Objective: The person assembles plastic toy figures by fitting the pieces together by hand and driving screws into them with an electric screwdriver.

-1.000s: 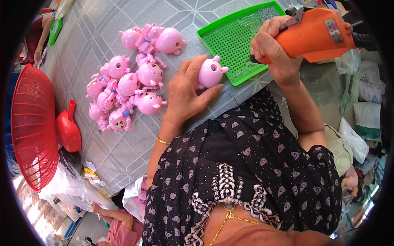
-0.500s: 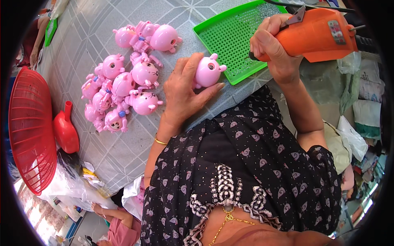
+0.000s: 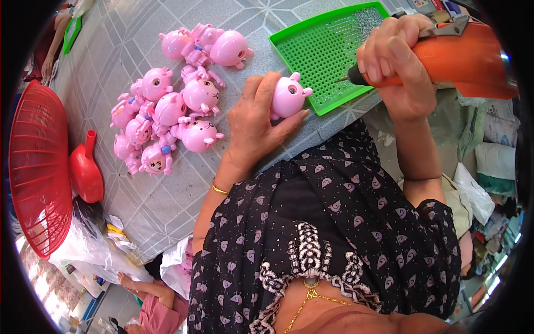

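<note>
Holding a pink pig toy (image 3: pixel 288 96) in your left hand (image 3: pixel 253 125), you curl your fingers and thumb around its body, with the toy resting at the near edge of the tabletop (image 3: pixel 167 206), just beside the green perforated tray (image 3: pixel 328 53). Your right hand (image 3: pixel 397 61) is closed tightly around the grip of an orange power screwdriver (image 3: pixel 461 61), and its dark tip hovers over the tray, pointing toward the toy but not touching it. To the left of your left hand lies a cluster of more pink pig toys (image 3: pixel 178 106), close together on the patterned tabletop. Further left, at the edge, you see a red scoop (image 3: pixel 85 172) next to a red mesh basket (image 3: pixel 36 167). A plastic bag (image 3: pixel 89 245) lies below the basket.
</note>
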Available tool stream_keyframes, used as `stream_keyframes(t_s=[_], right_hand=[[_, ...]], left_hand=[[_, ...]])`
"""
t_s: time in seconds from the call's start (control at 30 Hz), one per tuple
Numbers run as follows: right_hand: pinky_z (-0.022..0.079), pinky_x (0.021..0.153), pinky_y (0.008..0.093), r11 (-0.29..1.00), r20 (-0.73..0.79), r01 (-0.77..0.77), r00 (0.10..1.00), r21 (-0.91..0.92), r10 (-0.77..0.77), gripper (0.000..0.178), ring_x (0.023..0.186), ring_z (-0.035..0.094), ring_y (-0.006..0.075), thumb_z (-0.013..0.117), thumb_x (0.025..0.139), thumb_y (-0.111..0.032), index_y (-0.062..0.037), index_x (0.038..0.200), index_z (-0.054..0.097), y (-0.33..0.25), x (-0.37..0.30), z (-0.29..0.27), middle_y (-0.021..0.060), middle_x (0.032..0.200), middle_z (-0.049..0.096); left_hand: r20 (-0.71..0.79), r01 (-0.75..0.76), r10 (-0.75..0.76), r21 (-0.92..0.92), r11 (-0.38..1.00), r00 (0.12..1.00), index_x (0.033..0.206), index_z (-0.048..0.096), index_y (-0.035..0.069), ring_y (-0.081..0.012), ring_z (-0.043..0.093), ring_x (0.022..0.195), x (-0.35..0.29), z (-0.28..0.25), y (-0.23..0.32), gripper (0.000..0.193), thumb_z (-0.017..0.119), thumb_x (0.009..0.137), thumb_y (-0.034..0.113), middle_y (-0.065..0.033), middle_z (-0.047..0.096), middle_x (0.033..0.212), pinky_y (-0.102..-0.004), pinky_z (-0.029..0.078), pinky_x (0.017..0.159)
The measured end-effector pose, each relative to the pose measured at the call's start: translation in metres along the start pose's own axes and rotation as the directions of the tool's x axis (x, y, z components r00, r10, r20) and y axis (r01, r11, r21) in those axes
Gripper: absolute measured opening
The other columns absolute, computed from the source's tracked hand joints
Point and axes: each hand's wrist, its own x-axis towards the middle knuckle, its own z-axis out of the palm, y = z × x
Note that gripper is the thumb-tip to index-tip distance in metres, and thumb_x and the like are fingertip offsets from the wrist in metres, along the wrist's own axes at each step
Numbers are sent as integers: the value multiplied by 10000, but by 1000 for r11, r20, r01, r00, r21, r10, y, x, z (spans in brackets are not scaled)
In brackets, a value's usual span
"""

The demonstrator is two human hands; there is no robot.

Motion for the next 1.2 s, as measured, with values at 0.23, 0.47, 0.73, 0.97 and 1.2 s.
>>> stream_keyframes(t_s=[0.23, 0.47, 0.73, 0.97, 1.2], right_hand=[[484, 636, 316, 977, 9, 49, 999, -208, -48, 146, 616, 517, 139, 583, 989, -29, -69, 964, 445, 20, -8, -9, 56, 766, 508], [489, 630, 315, 972, 21, 83, 997, -218, -81, 143, 616, 524, 136, 585, 990, -12, -60, 987, 451, 31, -13, -17, 70, 799, 527], [488, 628, 317, 967, 10, 81, 997, -242, -81, 131, 616, 522, 130, 573, 1000, -13, -62, 989, 452, 34, -14, -17, 69, 806, 531], [490, 632, 330, 971, 4, 142, 990, -194, -144, 129, 619, 524, 144, 576, 1005, -28, -67, 987, 455, 38, -16, -24, 62, 773, 520], [489, 649, 345, 969, 8, 161, 987, -185, -163, 116, 642, 522, 152, 566, 1017, -63, -77, 988, 455, 28, -10, -17, 47, 769, 507]], left_hand=[[-5, -3, 3, 7, 1000, 1000, 1311, 595, 38, -313, 702, 907, 0, 0, -2, 713, 923, 709, 235, -157, 652, 1118, -400, 574, 744], [-53, -32, 32, 9, 999, 998, 1288, 582, 102, -315, 683, 809, 0, 5, -7, 693, 892, 731, 375, -109, 618, 1072, -430, 548, 651], [-68, -46, 47, 15, 999, 997, 1280, 583, 111, -308, 680, 796, 0, 5, -8, 687, 889, 732, 392, -103, 619, 1063, -429, 545, 643], [-25, -5, 5, -17, 1000, 1000, 1291, 599, 19, -302, 690, 890, 2, 0, -1, 695, 923, 713, 230, -165, 659, 1080, -381, 564, 748], [-25, 0, 0, -23, 1000, 1000, 1285, 604, 20, -300, 684, 901, 2, 0, -1, 682, 920, 717, 230, -163, 656, 1090, -384, 562, 758]])
